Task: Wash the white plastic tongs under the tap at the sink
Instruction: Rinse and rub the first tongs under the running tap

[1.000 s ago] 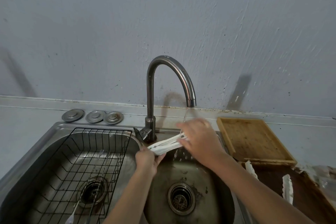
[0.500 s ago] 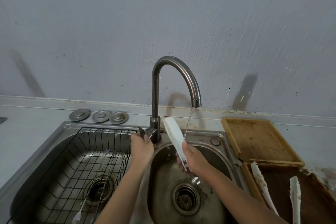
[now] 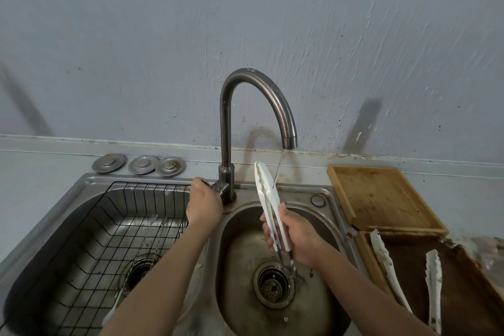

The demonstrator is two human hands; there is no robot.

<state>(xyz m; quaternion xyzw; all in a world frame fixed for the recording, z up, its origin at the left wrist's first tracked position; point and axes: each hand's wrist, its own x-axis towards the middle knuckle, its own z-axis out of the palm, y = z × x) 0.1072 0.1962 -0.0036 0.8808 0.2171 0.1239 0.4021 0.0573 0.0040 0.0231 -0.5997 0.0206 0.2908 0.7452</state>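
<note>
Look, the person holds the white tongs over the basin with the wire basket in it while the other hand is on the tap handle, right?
Not quite. In the head view the right hand holds the white tongs over the round basin with the drain, not the one with the wire basket. The left hand is on the tap handle, as you said.

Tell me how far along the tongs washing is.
Underway: the right hand grips the white plastic tongs under a thin stream from the curved metal tap, while the left hand holds its handle. Left: two more white tongs wait on the dark wooden tray.
</note>
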